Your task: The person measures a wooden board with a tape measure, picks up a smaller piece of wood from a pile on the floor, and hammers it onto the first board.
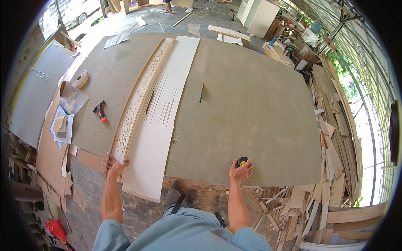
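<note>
My left hand (114,165) presses flat, fingers spread, on the near end of a long perforated wooden strip (138,98) lying on a big grey board (251,113). Beside the strip lies a long white panel (163,108) with thin slots cut in it. My right hand (240,170) rests on the board's near edge with its fingers around a small black and yellow tape measure (242,161). A dark pencil (201,93) lies on the board further out, well beyond both hands.
A red-handled tool (100,111) and a roll of tape (81,78) lie at the left of the board, with papers (63,125) near them. Piles of wood offcuts (331,138) fill the right side and the ground by my feet. White cabinets (257,14) stand at the back.
</note>
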Tool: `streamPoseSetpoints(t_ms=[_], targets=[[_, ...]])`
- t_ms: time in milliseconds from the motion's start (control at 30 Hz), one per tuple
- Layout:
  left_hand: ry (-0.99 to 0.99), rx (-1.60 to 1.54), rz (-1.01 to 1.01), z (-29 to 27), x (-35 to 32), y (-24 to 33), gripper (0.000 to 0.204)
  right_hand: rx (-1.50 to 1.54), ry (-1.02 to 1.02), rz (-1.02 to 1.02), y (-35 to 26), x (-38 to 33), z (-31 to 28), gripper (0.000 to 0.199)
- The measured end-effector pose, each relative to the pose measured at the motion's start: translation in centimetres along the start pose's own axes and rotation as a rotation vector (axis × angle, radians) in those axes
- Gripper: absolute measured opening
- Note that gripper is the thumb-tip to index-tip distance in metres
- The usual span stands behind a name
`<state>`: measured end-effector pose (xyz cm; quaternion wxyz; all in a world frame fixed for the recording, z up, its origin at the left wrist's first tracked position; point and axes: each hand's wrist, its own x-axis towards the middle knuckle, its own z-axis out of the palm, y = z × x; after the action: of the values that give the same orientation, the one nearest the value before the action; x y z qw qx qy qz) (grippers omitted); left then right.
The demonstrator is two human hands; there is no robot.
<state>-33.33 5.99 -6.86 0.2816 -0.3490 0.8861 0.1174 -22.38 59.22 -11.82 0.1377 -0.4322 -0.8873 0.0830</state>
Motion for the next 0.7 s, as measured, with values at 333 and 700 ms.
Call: streamPoseSetpoints(t_ms=[333, 700], targets=[[-0.004, 0.016, -0.013, -0.04, -0.15, 0.17, 0.142, 0.003, 0.016, -0.006, -0.13, -0.07, -0.13, 0.063], [0.007, -0.011, 0.002, -0.01, -0.24, -0.02, 0.142, 0.015, 0.061, -0.022, -0.16, -0.07, -0.03, 0.062]])
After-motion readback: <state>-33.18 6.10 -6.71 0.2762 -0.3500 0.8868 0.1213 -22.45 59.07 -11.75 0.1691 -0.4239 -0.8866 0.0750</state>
